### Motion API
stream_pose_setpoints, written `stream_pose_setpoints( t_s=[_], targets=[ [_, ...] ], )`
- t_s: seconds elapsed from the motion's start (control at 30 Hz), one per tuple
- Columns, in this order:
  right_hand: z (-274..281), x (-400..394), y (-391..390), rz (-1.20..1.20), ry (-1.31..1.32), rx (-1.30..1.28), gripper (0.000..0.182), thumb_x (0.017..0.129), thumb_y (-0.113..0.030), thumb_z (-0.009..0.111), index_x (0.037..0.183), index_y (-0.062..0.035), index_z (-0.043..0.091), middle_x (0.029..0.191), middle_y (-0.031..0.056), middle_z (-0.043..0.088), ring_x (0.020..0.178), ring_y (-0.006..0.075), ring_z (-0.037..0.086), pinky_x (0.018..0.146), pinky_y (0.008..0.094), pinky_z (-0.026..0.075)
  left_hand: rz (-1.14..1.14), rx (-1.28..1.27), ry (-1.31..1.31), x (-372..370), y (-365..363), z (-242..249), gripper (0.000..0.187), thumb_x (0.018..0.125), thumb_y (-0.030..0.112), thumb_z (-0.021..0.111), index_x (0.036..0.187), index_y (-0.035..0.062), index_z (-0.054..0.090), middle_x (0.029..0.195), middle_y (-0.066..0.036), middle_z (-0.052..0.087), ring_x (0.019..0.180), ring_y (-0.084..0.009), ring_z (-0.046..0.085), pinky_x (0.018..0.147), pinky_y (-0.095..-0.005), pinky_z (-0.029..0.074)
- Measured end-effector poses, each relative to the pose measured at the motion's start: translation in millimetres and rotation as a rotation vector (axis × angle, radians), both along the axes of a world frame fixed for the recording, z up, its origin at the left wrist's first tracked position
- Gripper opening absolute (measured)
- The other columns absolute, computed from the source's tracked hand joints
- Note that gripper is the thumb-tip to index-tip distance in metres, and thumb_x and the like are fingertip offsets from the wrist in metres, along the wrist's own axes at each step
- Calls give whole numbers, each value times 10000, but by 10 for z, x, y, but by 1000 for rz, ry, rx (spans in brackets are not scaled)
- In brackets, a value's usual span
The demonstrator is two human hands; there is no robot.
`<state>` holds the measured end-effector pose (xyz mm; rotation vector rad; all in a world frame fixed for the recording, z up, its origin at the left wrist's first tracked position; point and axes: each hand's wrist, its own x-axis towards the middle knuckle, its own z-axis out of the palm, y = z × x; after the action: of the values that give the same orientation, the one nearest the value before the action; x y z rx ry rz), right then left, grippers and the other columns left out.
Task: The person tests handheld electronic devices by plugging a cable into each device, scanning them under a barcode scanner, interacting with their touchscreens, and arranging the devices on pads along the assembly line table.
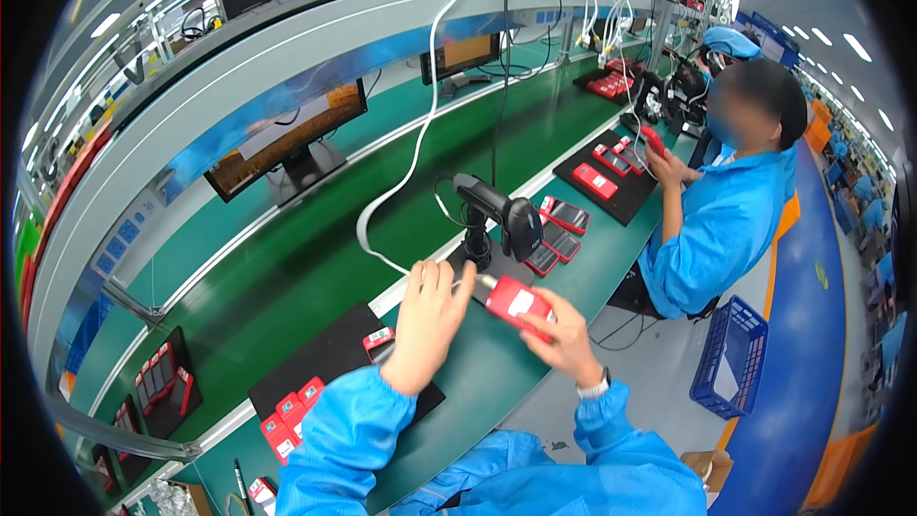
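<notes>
My right hand [565, 339] is closed round the lower end of a red device [519, 304] with a white label, held above the green bench. A white cable with a plug meets the device's upper left end. Beside that plug is my left hand [435, 311], its fingers bent round the cable [384, 260]; the fingertips are partly hidden. Just behind the device stands a black handheld scanner [501, 215] on its stand. Under my left wrist, another red device [379, 342] lies on a black mat [334, 354].
More red devices [291, 416] lie at the lower left, others [564, 229] right of the scanner. A co-worker [731, 201] in blue holds a red device at the right. A blue basket [731, 358] stands on the floor. Monitors [287, 139] stand behind the green belt [315, 258].
</notes>
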<state>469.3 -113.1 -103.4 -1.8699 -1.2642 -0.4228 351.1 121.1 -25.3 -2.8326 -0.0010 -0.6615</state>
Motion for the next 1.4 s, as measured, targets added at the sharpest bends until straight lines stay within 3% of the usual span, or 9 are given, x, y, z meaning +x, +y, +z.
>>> stream_pose_setpoints(
  t_s=[0.13,0.27,0.4,0.43,0.53,0.6,1.0,1.2,1.4],
  targets=[
    [330,-509,39,222,40,4,438,714,-152,892,1146,-171,818,1355,241,672,1046,391,728,877,424,609,-274,-274,64,-498,-308,53,581,893,127,607,1462,17,559,1471,-246,558,1451,-395,493,1238,-530,349],
    [497,-958,233,270,73,13,462,698,-190,915,1140,-112,805,1307,227,687,991,370,736,855,415,621,-192,-414,-6,-884,-383,-78,596,784,90,745,1362,-2,638,1195,-150,676,1177,-335,659,1109,-486,488],
    [220,-1240,558,319,229,497,689,790,-266,862,1411,-63,644,1322,289,639,1105,358,715,871,397,620,-100,-734,-235,-1241,-325,-69,722,638,84,867,1321,-19,656,1137,-125,683,1080,-317,669,999,-474,540],
    [225,-1338,667,396,373,571,736,863,-302,815,1482,-10,545,1334,297,623,1190,380,673,946,429,591,-66,-824,-295,-1322,-336,-93,652,685,68,888,1288,-18,657,1143,-134,686,1085,-311,672,969,-443,544],
    [348,-1386,737,389,336,60,623,914,-263,770,1415,53,576,1293,270,645,1214,407,646,1030,456,538,-76,-1459,-736,-1456,-512,-314,542,817,147,877,1274,-7,630,1168,-138,680,1115,-289,666,984,-418,536],
    [354,-1471,838,457,262,-55,466,906,-121,734,1313,76,624,1211,235,678,1163,429,649,1027,475,510,-173,-1774,-997,-1457,-606,-357,480,996,292,738,1325,5,538,1197,-144,656,1155,-279,650,1051,-442,512],
    [66,-1608,972,449,5,-178,162,911,-114,733,1011,-12,655,700,84,678,561,261,681,517,390,535,-117,-2111,-1048,-1604,-599,-651,434,1046,150,625,1382,-51,437,1136,-187,705,1110,-343,715,1035,-497,538],
    [-29,-1556,971,500,-41,-162,162,897,-92,728,1021,-10,666,602,51,628,488,237,646,466,380,510,-90,-2124,-999,-1641,-609,-648,382,1067,189,587,1370,-19,485,1149,-198,688,1098,-332,706,996,-471,558],
    [-157,-1671,958,402,8,-109,476,904,-319,838,1214,13,696,555,35,587,457,202,623,453,358,485,-55,-2075,-1269,-1631,-473,-650,446,1074,179,586,1446,13,403,1056,-178,665,945,-292,700,890,-455,572]
  ],
)
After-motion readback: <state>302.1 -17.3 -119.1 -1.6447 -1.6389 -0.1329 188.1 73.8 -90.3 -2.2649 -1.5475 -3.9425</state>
